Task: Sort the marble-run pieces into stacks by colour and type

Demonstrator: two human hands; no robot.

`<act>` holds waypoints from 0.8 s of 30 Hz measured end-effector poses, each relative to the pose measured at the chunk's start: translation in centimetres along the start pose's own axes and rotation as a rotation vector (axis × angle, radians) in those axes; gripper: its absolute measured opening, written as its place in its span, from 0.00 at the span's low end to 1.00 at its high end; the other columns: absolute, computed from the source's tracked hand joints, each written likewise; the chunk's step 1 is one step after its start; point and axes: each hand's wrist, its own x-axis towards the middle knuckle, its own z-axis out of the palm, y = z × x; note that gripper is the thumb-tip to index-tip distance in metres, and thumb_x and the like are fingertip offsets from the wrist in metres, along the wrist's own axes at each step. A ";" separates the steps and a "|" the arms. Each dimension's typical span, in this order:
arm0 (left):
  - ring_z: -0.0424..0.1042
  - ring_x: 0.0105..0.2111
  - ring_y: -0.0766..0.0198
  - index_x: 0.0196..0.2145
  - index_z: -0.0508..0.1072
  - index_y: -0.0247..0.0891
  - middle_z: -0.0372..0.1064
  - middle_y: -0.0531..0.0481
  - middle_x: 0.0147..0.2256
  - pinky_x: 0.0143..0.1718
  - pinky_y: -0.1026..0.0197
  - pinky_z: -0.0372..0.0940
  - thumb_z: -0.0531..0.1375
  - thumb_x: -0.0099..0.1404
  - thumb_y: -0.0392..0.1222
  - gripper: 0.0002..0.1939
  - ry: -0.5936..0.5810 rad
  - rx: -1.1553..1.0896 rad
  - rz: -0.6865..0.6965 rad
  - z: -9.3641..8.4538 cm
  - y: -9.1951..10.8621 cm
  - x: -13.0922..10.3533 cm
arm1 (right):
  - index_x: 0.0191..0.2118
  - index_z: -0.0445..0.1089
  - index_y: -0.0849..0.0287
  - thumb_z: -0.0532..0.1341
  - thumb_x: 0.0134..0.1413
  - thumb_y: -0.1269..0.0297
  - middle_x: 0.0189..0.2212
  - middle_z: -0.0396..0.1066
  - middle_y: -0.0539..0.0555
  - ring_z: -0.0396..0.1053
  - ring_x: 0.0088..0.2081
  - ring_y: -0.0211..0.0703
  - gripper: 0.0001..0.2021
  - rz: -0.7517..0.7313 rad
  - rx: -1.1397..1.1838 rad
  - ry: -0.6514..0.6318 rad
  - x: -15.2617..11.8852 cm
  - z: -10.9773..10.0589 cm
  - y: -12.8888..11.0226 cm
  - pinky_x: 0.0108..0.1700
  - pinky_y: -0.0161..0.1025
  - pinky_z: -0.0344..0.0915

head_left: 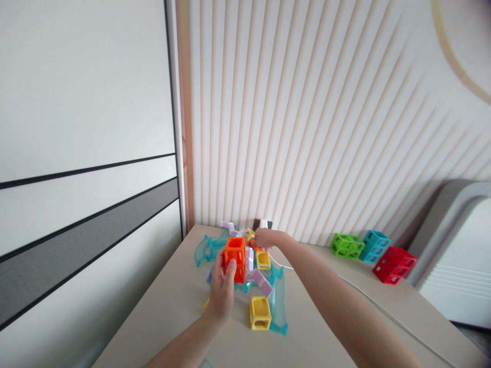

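Observation:
My left hand (223,286) is closed round an orange open-frame block (235,255) that looks two cubes tall, held upright above the table. Farther back, my right hand (264,237) has its fingers closed on an orange piece (253,244), mostly hidden beneath them. Close to that hand sits a yellow cube (263,260). Around the hands lie purple pieces (262,282) and clear teal track pieces (279,296). Another yellow cube (260,313) rests nearer to me. A bit of blue shows behind my left hand.
Green (347,246), blue (375,246) and red (394,265) open-frame blocks stand at the right by the ribbed wall (261,112). A white cable (395,319) crosses the table (169,317). White cabinet panels (84,92) rise on the left.

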 end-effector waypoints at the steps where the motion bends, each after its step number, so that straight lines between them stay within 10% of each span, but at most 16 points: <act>1: 0.74 0.48 0.50 0.48 0.73 0.39 0.75 0.43 0.46 0.49 0.54 0.68 0.62 0.63 0.59 0.23 0.003 0.006 0.008 0.0 0.0 0.0 | 0.56 0.68 0.60 0.62 0.66 0.59 0.53 0.70 0.57 0.73 0.48 0.48 0.17 0.008 -0.015 0.024 0.3 0.2 -0.1 0.48 0.50 0.73; 24: 0.73 0.52 0.48 0.50 0.72 0.40 0.75 0.42 0.50 0.54 0.51 0.67 0.61 0.65 0.59 0.24 -0.018 -0.024 -0.010 -0.2 -1.0 0.0 | 0.55 0.69 0.59 0.62 0.67 0.58 0.53 0.71 0.57 0.73 0.48 0.48 0.16 0.137 -0.031 0.349 1.2 2.4 2.1 0.49 0.50 0.73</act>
